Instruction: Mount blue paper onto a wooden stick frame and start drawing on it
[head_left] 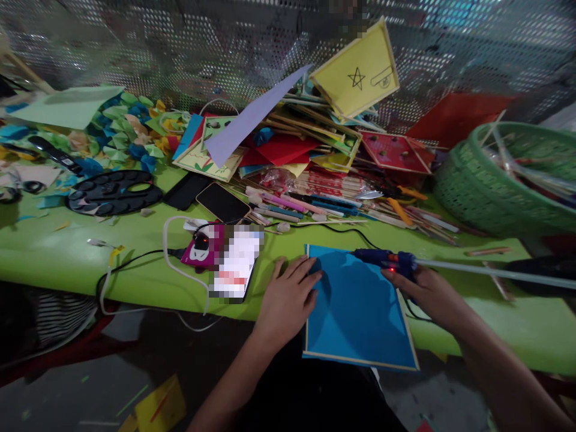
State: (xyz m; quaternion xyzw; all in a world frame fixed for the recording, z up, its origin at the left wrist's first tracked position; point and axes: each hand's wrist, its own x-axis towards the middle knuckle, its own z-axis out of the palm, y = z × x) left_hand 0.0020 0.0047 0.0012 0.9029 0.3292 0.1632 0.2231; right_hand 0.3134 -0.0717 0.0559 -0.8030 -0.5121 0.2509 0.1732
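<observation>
A blue sheet of card lies at the table's front edge, its near part reaching over my lap. Thin pale sticks line its left, right and near sides. My left hand rests on the card's left edge, fingers stretched out and flat. In my right hand is a blue hot glue gun with a red light lit. Its dark nozzle points left over the card's far edge, and a long translucent glue stick sticks out of its back. My right fingers wrap round the handle.
A green basket stands at the right. Pens, paper, sticks and folded paper pieces crowd the back. A phone, a purple power strip, cables and a black palette lie to the left.
</observation>
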